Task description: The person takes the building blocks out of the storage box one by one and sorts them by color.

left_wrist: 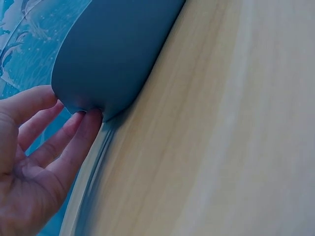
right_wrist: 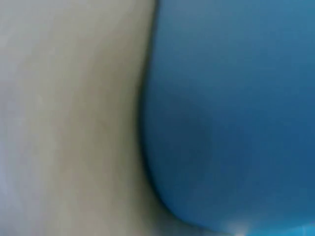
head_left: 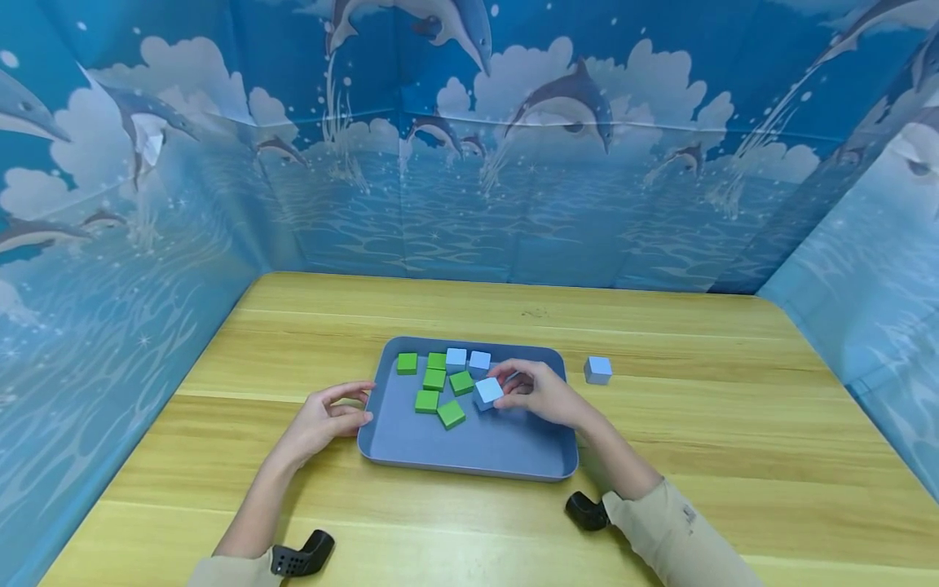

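Note:
My right hand [head_left: 539, 393] reaches over the right side of a grey-blue tray [head_left: 477, 450] and pinches a light blue cube [head_left: 487, 393] between thumb and fingers. Beside that cube lie several green blocks [head_left: 451, 414], and two more light blue cubes [head_left: 456, 359] sit along the tray's back part. At the left edge of the tray, my left hand [head_left: 330, 417] touches the outer wall with its fingertips. The left wrist view shows these fingertips [left_wrist: 91, 118] against the tray's side [left_wrist: 118, 54]. In the right wrist view only the blurred tray [right_wrist: 221, 108] and table appear; the hand is out of frame.
Another light blue cube [head_left: 597, 370] stands on the wooden table [head_left: 734, 424] to the right of the tray. A dolphin-print curtain [head_left: 455, 220] encloses the table at the back and both sides. Black wrist devices [head_left: 304, 554] sit near both cuffs.

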The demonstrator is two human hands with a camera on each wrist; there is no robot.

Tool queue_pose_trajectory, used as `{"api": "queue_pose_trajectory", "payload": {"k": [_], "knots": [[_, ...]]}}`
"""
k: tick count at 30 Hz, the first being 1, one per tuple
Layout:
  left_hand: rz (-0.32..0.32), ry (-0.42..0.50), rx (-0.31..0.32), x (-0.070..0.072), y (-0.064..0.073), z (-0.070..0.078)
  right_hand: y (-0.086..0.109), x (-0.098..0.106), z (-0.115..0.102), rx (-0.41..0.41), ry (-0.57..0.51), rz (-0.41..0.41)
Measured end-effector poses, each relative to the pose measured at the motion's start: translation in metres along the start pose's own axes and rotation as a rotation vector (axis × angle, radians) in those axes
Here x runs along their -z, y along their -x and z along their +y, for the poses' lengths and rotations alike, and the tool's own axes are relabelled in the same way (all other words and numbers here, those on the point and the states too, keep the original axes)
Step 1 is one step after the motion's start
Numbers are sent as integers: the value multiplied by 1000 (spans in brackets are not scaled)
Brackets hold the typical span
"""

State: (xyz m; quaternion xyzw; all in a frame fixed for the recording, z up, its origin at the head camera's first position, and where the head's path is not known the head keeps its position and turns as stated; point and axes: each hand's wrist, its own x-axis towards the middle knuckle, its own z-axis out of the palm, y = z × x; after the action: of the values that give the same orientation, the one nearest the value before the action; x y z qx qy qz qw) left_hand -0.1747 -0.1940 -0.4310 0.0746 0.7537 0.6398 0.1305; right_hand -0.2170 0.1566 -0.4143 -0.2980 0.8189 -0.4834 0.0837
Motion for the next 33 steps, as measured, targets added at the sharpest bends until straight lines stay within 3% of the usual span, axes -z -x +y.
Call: {"api": "queue_pose_trajectory", "payload": {"k": [5, 14, 22, 33], "knots": [[0, 5, 2, 0, 0, 0, 9, 14, -5, -29, -33, 60], [0, -1, 9, 1, 1, 0, 29, 44, -6, -152, -73, 152], [-2, -3, 5, 0, 0, 0, 51, 71, 2, -143, -59, 225], [-1, -3, 12, 0, 1, 2, 83, 105, 18, -210, -20, 343]]}}
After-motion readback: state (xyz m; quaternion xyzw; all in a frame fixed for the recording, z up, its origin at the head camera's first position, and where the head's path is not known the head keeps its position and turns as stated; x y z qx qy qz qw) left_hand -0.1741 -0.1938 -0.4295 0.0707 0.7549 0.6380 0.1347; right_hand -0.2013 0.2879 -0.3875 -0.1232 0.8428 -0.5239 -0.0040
